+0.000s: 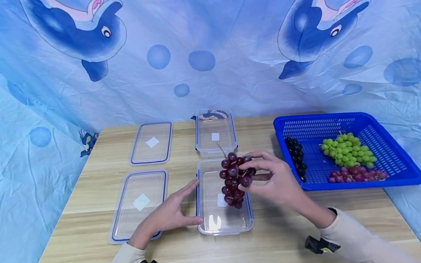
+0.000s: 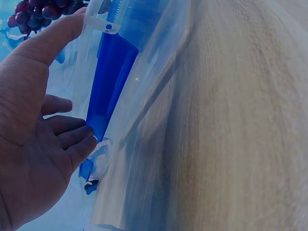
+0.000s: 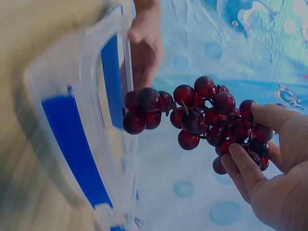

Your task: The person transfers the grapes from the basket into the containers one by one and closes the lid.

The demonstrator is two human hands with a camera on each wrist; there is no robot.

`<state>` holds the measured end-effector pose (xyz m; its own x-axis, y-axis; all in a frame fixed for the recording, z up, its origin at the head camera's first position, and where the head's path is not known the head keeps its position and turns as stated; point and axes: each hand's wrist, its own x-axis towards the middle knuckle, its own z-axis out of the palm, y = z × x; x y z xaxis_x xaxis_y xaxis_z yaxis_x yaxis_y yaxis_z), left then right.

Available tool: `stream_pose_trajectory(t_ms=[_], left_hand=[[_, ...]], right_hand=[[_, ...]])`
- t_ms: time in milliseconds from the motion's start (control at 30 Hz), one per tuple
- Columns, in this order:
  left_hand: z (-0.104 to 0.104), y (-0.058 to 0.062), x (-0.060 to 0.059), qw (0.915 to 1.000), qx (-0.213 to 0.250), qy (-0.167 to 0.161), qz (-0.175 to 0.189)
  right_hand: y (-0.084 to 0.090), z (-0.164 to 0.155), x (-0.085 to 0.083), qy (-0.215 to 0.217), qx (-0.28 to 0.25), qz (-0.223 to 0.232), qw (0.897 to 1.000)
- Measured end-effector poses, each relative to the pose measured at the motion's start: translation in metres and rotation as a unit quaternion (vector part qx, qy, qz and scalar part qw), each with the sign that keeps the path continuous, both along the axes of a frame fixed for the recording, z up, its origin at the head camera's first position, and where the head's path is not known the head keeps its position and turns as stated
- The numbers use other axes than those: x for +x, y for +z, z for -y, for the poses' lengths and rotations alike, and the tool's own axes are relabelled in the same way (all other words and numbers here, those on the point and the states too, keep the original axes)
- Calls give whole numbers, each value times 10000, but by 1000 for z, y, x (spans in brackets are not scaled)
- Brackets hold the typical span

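Note:
My right hand (image 1: pixel 273 180) pinches a bunch of dark red grapes (image 1: pixel 232 183) between thumb and fingers. The bunch hangs over the near clear container (image 1: pixel 210 226), its thin stem pointing up and away. In the right wrist view the grapes (image 3: pixel 192 120) stretch from the fingers toward the container's wall (image 3: pixel 86 86). My left hand (image 1: pixel 170 213) stands at that container's left side, fingers extended and thumb spread, fingertips right at the rim. From the left wrist, the thumb tip of the left hand (image 2: pixel 33 139) meets the rim beside a blue side strip (image 2: pixel 110 82).
A second clear container (image 1: pixel 214 125) stands behind the near one. Two blue-edged lids (image 1: pixel 152 150) (image 1: pixel 138 188) lie on the left. At right, a blue basket (image 1: pixel 357 115) holds black grapes (image 1: pixel 296 157), green grapes (image 1: pixel 347 149) and pinkish-red grapes (image 1: pixel 356 174). A dolphin-print sheet (image 1: pixel 229 84) hangs behind the table.

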<state>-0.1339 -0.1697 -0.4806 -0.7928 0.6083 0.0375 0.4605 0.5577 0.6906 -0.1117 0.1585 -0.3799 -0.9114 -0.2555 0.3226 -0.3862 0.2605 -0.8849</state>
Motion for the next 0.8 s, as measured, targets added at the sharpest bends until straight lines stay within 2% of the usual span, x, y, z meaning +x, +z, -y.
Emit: stream_pose_trajectory(t_ms=[200, 400, 567, 800], left_hand=[[0, 0, 0, 10000, 2, -30, 20], [0, -1, -1, 10000, -36, -29, 80], [0, -1, -1, 10000, -36, -51, 49], [0, -1, -1, 9999, -3, -72, 72]], right_hand=[[-14, 16, 6, 434, -107, 396, 9982], [-35, 33, 1, 672, -37, 698, 9953], [-51, 43, -7, 531, 387, 910, 9937], [-61, 50, -23, 309, 966, 816, 9915]])
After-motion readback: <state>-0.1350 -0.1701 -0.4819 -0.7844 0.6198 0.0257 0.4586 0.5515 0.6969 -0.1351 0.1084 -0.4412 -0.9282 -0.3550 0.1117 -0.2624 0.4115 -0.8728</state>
